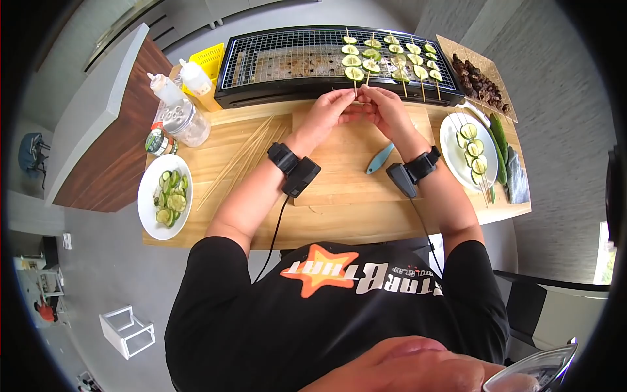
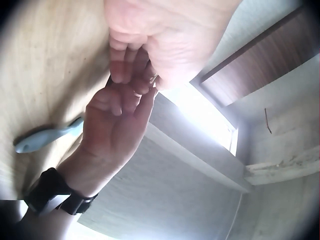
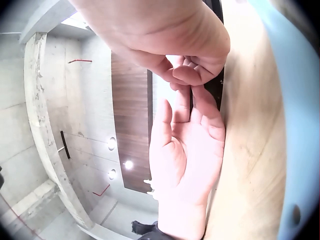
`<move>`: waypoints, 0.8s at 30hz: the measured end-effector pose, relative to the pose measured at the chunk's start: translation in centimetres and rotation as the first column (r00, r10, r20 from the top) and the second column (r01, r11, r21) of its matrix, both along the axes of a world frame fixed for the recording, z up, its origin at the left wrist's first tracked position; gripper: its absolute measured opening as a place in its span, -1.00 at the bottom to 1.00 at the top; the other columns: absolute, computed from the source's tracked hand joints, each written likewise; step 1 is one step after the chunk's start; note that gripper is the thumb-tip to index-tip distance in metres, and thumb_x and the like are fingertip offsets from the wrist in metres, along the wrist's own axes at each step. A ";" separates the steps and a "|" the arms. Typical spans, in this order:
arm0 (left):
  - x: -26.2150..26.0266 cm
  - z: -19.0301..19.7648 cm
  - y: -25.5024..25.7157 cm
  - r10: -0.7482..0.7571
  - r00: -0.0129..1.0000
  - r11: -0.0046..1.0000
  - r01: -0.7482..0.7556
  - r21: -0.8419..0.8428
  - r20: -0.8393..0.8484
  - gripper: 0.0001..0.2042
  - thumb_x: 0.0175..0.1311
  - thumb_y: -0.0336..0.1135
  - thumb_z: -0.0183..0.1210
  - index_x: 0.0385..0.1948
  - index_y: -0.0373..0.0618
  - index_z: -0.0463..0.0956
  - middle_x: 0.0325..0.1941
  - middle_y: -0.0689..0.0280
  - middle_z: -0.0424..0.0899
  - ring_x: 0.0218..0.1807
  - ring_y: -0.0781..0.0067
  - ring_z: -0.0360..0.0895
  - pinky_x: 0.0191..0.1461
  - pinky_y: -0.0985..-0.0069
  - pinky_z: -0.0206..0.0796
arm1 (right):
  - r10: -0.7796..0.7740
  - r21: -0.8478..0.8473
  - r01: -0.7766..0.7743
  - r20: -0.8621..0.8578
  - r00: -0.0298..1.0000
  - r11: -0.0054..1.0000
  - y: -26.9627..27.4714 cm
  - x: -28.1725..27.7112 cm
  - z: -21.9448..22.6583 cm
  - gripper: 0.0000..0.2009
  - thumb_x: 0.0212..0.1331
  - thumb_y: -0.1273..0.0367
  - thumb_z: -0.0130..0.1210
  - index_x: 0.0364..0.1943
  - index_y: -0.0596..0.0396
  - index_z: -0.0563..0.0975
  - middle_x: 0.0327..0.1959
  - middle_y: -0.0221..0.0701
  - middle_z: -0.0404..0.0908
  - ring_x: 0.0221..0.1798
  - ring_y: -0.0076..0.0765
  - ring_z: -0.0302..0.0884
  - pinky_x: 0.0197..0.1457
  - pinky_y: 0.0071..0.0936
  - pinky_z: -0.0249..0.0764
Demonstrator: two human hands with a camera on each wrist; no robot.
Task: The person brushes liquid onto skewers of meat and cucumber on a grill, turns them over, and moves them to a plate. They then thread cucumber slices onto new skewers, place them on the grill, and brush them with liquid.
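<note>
At the front edge of the black grill (image 1: 274, 91), both hands meet by the lower ends of skewers threaded with cucumber slices (image 1: 353, 60). My right hand (image 1: 386, 110) pinches a bare wooden skewer end between thumb and fingertips. In the right wrist view, its fingers (image 3: 187, 75) are bunched together. Beside it, my left hand (image 1: 328, 115) has its fingers extended, tips touching the right hand's. The right wrist view shows the left palm (image 3: 185, 150) turned up and the thumb apart from the index finger. Overlapping fingers hide most of the skewer end.
Loose skewers (image 1: 238, 157) lie on the board left of the hands; a blue-handled tool (image 1: 380, 159) lies below them. Bowls of cucumber slices (image 1: 145, 212) and skewered slices (image 1: 475, 157) flank the table. Bottles (image 1: 194, 78) and a jar (image 1: 189, 124) stand left; meat skewers (image 1: 480, 85) lie right.
</note>
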State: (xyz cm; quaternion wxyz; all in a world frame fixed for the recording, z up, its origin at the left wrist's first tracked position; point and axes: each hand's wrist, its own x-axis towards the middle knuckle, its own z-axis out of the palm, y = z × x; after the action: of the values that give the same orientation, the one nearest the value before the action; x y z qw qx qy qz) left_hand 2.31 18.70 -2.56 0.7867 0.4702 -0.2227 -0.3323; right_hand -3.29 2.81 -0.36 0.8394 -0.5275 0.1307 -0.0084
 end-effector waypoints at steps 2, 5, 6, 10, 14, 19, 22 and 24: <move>0.1 0.0 0.1 0.004 1.000 1.000 -0.004 0.007 -0.016 -0.71 0.38 -0.23 0.06 -0.01 -0.21 0.50 -0.07 0.33 0.61 -0.15 0.60 0.55 -0.04 0.59 0.45 | 0.048 -0.014 -0.048 0.015 0.999 0.999 -0.4 0.1 -0.4 -0.84 0.31 0.29 0.07 -0.31 0.08 0.54 -0.48 -0.59 0.51 -0.53 -0.76 0.32 -0.55 -0.77 0.25; 0.6 -0.6 0.1 0.041 0.997 0.999 -0.039 0.022 -0.059 -0.77 0.34 -0.26 0.12 -0.08 -0.17 0.53 -0.16 0.37 0.63 -0.22 0.63 0.55 -0.12 0.64 0.44 | 0.060 -0.010 -0.060 0.015 0.998 0.998 -0.7 0.1 -0.6 -0.82 0.29 0.28 0.10 -0.35 0.09 0.54 -0.53 -0.60 0.46 -0.56 -0.75 0.26 -0.57 -0.76 0.17; 0.7 -0.7 0.1 0.048 0.997 0.999 -0.047 0.021 -0.067 -0.78 0.33 -0.27 0.13 -0.10 -0.17 0.53 -0.19 0.38 0.62 -0.24 0.64 0.54 -0.16 0.66 0.43 | 0.054 -0.005 -0.054 0.011 0.998 0.999 -0.7 0.1 -0.6 -0.82 0.28 0.28 0.11 -0.37 0.10 0.53 -0.55 -0.60 0.44 -0.57 -0.73 0.24 -0.58 -0.75 0.15; 0.9 -0.8 0.2 0.111 0.990 0.994 -0.110 0.019 -0.092 -0.83 0.31 -0.30 0.15 -0.17 -0.14 0.55 -0.28 0.42 0.60 -0.32 0.68 0.51 -0.25 0.70 0.39 | 0.057 -0.011 -0.056 0.051 0.997 0.998 -1.5 0.1 -0.8 -0.81 0.28 0.28 0.11 -0.37 0.11 0.53 -0.54 -0.59 0.45 -0.57 -0.73 0.26 -0.57 -0.77 0.15; 0.8 -0.8 0.1 0.202 0.978 0.979 -0.201 0.015 -0.061 -0.87 0.31 -0.31 0.15 -0.21 -0.13 0.54 -0.32 0.43 0.59 -0.34 0.69 0.49 -0.27 0.70 0.38 | 0.059 -0.064 -0.054 0.078 0.995 0.996 -1.6 0.0 -0.5 -0.82 0.28 0.29 0.11 -0.34 0.13 0.53 -0.54 -0.59 0.45 -0.56 -0.73 0.26 -0.57 -0.77 0.15; 0.5 -0.6 0.1 0.271 0.961 0.962 -0.271 -0.003 -0.047 -0.87 0.30 -0.31 0.15 -0.24 -0.13 0.52 -0.34 0.43 0.57 -0.36 0.69 0.48 -0.27 0.70 0.38 | 0.054 -0.149 -0.041 0.086 0.995 0.988 -1.8 0.2 -1.0 -0.81 0.28 0.29 0.12 -0.34 0.14 0.54 -0.56 -0.58 0.45 -0.57 -0.73 0.26 -0.57 -0.77 0.15; 0.4 -0.5 0.1 0.288 0.957 0.957 -0.289 -0.013 -0.044 -0.87 0.30 -0.31 0.15 -0.26 -0.14 0.51 -0.35 0.42 0.57 -0.36 0.68 0.48 -0.27 0.70 0.39 | 0.057 -0.217 -0.035 0.096 0.994 0.976 -1.7 0.2 -1.2 -0.80 0.27 0.28 0.13 -0.35 0.15 0.55 -0.58 -0.58 0.45 -0.59 -0.73 0.26 -0.57 -0.76 0.15; 0.5 -0.6 0.1 0.285 0.957 0.958 -0.286 -0.015 -0.051 -0.88 0.30 -0.31 0.15 -0.25 -0.13 0.51 -0.35 0.42 0.57 -0.35 0.68 0.48 -0.26 0.69 0.38 | 0.049 -0.280 -0.019 0.099 0.994 0.960 -1.6 0.1 -1.0 -0.80 0.26 0.28 0.13 -0.35 0.15 0.55 -0.58 -0.58 0.45 -0.61 -0.73 0.25 -0.58 -0.76 0.14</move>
State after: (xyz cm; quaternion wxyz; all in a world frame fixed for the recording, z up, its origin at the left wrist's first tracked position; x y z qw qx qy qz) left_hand 2.79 18.80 -3.15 0.8366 0.4807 -0.1371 -0.2240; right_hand -3.17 1.24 -1.34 0.7625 -0.6415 0.0747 -0.0402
